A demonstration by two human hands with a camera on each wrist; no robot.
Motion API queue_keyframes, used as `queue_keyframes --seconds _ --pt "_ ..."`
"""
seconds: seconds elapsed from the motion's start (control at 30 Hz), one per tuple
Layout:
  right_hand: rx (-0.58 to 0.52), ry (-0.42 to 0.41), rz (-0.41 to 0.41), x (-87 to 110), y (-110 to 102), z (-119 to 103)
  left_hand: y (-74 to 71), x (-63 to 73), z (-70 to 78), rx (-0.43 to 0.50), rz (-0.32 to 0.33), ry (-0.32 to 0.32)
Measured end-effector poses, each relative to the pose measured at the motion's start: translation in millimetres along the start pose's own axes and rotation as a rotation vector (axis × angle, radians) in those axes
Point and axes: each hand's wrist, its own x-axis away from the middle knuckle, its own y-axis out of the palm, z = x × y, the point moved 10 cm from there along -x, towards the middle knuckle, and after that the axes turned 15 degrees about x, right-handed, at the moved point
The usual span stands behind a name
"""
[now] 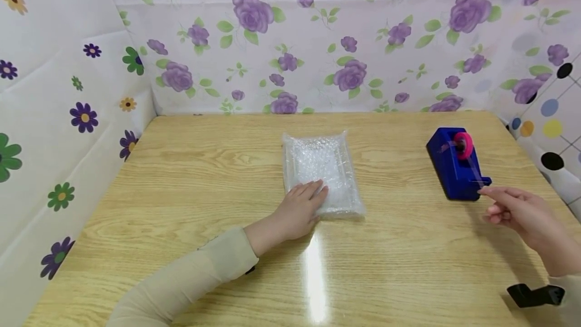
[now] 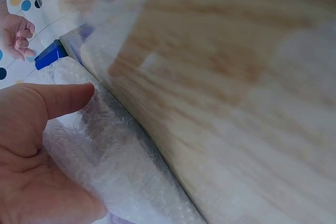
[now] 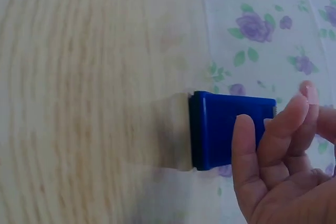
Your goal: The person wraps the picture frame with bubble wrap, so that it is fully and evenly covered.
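My left hand (image 1: 297,211) rests with fairly straight fingers on the lower left part of a flat package in bubble wrap (image 1: 320,160), which lies on the table. The left wrist view shows its thumb (image 2: 71,98) spread over the wrap (image 2: 115,156). At the right stands a blue tape dispenser (image 1: 458,178) bearing a tape roll with a pink core (image 1: 468,143). A strip of clear tape (image 1: 474,168) runs from the roll to the front end. There my right hand (image 1: 522,216) pinches the tape's end between thumb and forefinger; in the right wrist view it is beside the dispenser (image 3: 220,135).
The wooden table (image 1: 204,165) meets a wall covering with purple flowers (image 1: 349,74) at its back edge. Flowered and dotted coverings close off the left and right sides. A black wrist camera mount (image 1: 535,295) sits by the right sleeve.
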Motion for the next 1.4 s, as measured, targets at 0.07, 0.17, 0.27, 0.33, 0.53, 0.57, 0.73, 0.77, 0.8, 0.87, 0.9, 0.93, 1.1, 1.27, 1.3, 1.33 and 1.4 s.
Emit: queue_keyframes --seconds 0.07,0.17,0.27,0.33,0.53,0.57,0.73,0.77,0.8,0.87,0.9,0.93,1.1,1.27,1.3,1.33,1.4 --pt "-0.053 0.001 0.010 -0.5 2.4 0.5 1.1 0.1 0.2 0.002 -0.002 -0.002" --pt "-0.128 -0.007 -0.009 -0.5 8.1 -0.9 1.7 0.6 0.5 0.009 -0.005 -0.005" --pt "-0.207 -0.010 -0.021 -0.7 11.5 -2.4 1.1 0.6 0.5 0.010 -0.004 -0.005" --pt "-0.241 -0.003 -0.011 -1.0 11.5 -2.2 0.6 0.3 0.5 0.008 -0.003 -0.004" --pt "-0.251 0.021 0.032 -3.5 10.5 -2.7 0.1 -0.2 1.2 0.008 -0.010 0.000" --pt "-0.240 0.024 0.039 -4.0 10.3 -3.7 -0.5 -0.1 1.7 0.012 -0.009 0.002" --pt "-0.206 0.035 0.061 -6.3 9.4 -7.7 -3.2 1.1 4.0 0.035 -0.004 0.003" --pt "-0.195 0.039 0.067 -6.3 8.7 -7.3 -3.4 1.2 4.0 0.036 -0.004 0.002" --pt "-0.175 0.048 0.075 -6.1 8.0 -6.7 -3.4 1.1 3.9 0.036 -0.004 0.001" --pt "-0.131 0.068 0.094 -5.1 6.3 -4.7 -2.9 0.7 3.3 0.034 -0.006 -0.001" --pt "-0.112 0.079 0.104 -4.6 5.3 -3.6 -2.7 0.5 2.9 0.033 -0.007 -0.003" --pt "-0.103 0.085 0.112 -4.3 4.3 -2.5 -2.4 0.3 2.5 0.032 -0.007 -0.004" --pt "-0.103 0.098 0.131 -4.7 2.7 -0.9 -1.9 0.0 1.6 0.024 -0.002 -0.003" --pt "-0.127 0.108 0.144 -3.9 1.8 -1.9 -2.2 0.0 2.3 0.032 0.000 0.001" --pt "-0.130 0.108 0.144 -3.7 1.7 -2.3 -2.2 0.0 2.3 0.031 0.000 0.001" --pt "-0.137 0.106 0.143 -3.5 1.7 -2.7 -2.3 0.0 2.4 0.032 0.000 0.000" --pt "-0.147 0.100 0.139 -3.2 2.1 -3.6 -2.6 0.1 2.3 0.034 0.000 -0.003"
